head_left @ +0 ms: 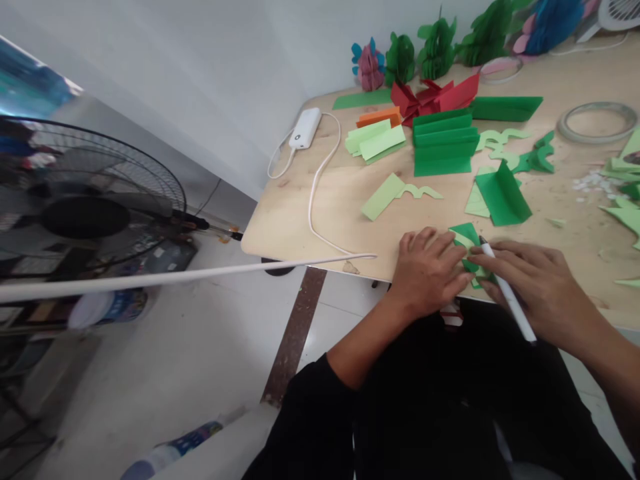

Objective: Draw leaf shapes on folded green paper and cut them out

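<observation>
1. I see a pale plywood desk (320,207) carrying green and red cut paper shapes (443,143).
2. My left grip (427,273) lies open, pressing a folded green paper piece (466,235) down near the desk's edge.
3. My right grip (537,287) is clamped on a white marker pen (510,300), its tip over that paper.

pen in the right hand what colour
The pen is white with a dark tip, in the head view.

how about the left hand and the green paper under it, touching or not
Touching: in the head view, the fingers of the left hand lie over the edge of the green paper.
</observation>
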A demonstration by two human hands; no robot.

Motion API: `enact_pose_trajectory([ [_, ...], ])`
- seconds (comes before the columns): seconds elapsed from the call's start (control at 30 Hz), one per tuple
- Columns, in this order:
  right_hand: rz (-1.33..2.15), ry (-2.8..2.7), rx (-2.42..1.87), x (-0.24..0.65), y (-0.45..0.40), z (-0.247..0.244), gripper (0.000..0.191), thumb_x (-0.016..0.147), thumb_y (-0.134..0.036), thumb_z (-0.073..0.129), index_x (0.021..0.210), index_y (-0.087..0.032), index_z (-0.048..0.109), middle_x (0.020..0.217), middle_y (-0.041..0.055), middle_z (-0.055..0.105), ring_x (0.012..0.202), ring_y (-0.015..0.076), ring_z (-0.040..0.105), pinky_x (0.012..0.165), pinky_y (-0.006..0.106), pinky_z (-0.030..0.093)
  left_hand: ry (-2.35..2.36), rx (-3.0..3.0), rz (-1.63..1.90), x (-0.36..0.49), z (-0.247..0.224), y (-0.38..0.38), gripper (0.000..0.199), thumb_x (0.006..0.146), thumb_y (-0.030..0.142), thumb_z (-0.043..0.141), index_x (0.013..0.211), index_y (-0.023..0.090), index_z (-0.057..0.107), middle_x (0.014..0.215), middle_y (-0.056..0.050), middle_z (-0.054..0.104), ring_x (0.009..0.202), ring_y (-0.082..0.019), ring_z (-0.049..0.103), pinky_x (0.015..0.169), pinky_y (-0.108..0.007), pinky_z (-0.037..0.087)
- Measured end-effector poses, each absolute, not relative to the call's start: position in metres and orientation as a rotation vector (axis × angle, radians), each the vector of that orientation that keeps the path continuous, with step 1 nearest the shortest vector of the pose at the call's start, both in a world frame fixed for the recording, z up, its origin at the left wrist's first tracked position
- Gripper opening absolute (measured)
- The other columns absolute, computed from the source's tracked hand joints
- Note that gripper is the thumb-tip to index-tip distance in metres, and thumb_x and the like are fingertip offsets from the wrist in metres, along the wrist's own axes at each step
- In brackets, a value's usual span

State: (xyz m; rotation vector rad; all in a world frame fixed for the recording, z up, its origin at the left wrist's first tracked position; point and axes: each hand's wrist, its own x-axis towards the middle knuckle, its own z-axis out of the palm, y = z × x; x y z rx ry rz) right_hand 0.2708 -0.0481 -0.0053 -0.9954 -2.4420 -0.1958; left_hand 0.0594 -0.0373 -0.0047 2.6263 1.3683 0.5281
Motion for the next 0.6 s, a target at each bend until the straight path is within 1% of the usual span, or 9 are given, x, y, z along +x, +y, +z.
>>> enact_pose_trajectory([
  [0.17, -0.186, -2.437, -1.003, 0.2709, -0.0479, -0.0054, 0.032, 0.092, -0.025, 0.056, 0.123, -0.020, 0.059, 0.106, 0.0104, 0.075, 0.110, 0.0281, 0.063, 0.084, 0.041, 0.041, 1.379, 2.586, 0.547, 0.0616, -0.0052, -0.0377, 0.037, 0.093, 0.048, 0.053, 0.119, 0.023, 0.064, 0.138, -0.005, 0.058, 0.130, -0.030, 0.043, 0.104, -0.049, 0.032],
  [0.27, -0.170, -2.434, -1.016, 0.2714, -0.0480, -0.0063, 0.032, 0.092, -0.025, 0.055, 0.124, -0.021, 0.059, 0.107, 0.0096, 0.075, 0.110, 0.0282, 0.063, 0.084, 0.041, 0.041, 1.384, 2.578, 0.536, 0.0611, -0.0056, -0.0378, 0.038, 0.093, 0.049, 0.054, 0.118, 0.023, 0.064, 0.138, -0.005, 0.058, 0.132, -0.030, 0.042, 0.105, -0.049, 0.031],
  [0.43, -0.119, -2.408, -1.038, 0.2728, -0.0477, -0.0091, 0.039, 0.092, -0.028, 0.054, 0.130, -0.025, 0.057, 0.105, 0.0076, 0.076, 0.111, 0.0277, 0.064, 0.084, 0.040, 0.042, 1.387, 2.573, 0.534, 0.0603, -0.0061, -0.0377, 0.039, 0.093, 0.049, 0.055, 0.120, 0.023, 0.064, 0.140, -0.006, 0.058, 0.133, -0.031, 0.040, 0.106, -0.049, 0.031],
  [0.6, -0.082, -2.415, -1.049, 0.2736, -0.0480, -0.0092, 0.041, 0.092, -0.029, 0.054, 0.133, -0.026, 0.056, 0.107, 0.0077, 0.076, 0.113, 0.0269, 0.063, 0.084, 0.040, 0.041, 1.379, 2.565, 0.540, 0.0598, -0.0069, -0.0377, 0.039, 0.094, 0.049, 0.053, 0.121, 0.023, 0.064, 0.139, -0.006, 0.058, 0.133, -0.030, 0.040, 0.107, -0.050, 0.031],
])
